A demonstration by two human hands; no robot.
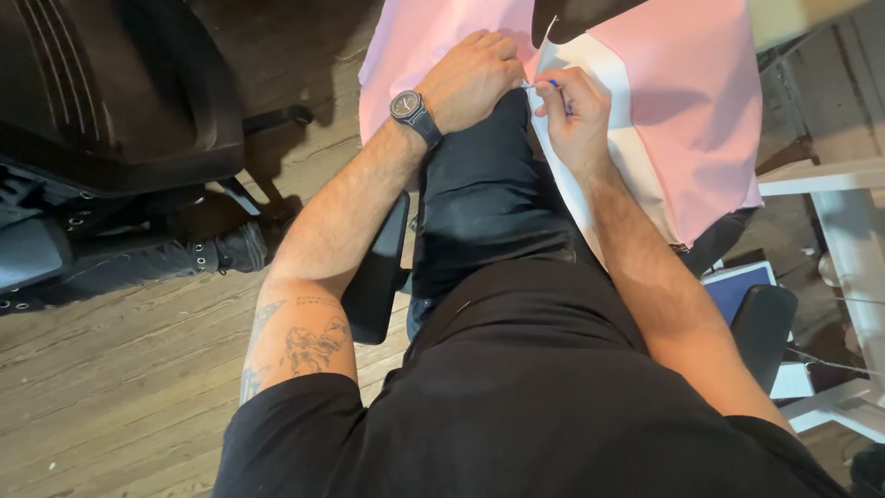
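Over the lap, at the top middle of the head view, we are seeing both bare hands meeting on a sheet of pale pink woven cloth point(682, 111) with a white panel point(604, 129) running down its middle. The cloth is draping over the black-trousered knee point(484, 194) and hanging down toward the floor on the right side. The left hand point(472, 78), wearing a dark round wristwatch point(412, 112), is lying knuckles-up with its fingers curled down onto the cloth's edge; its grip is closing over the fabric, though we cannot tell how much of it is being pinched underneath. The right hand point(573, 115) is sitting just beside it, touching the white panel, with thumb and fingers pinching shut on a small slim tool with a blue handle point(550, 84), whose light tip is pointing toward the left hand's knuckles; the tool is too small for us to tell its kind. A thin pale thread point(551, 25) is rising from the cloth above the two hands. To the left, a black office chair point(111, 101) is standing on the worn wooden plank floor point(111, 387), well apart from the hands, and to the right a white-painted frame point(853, 240) is showing beside the hanging cloth.
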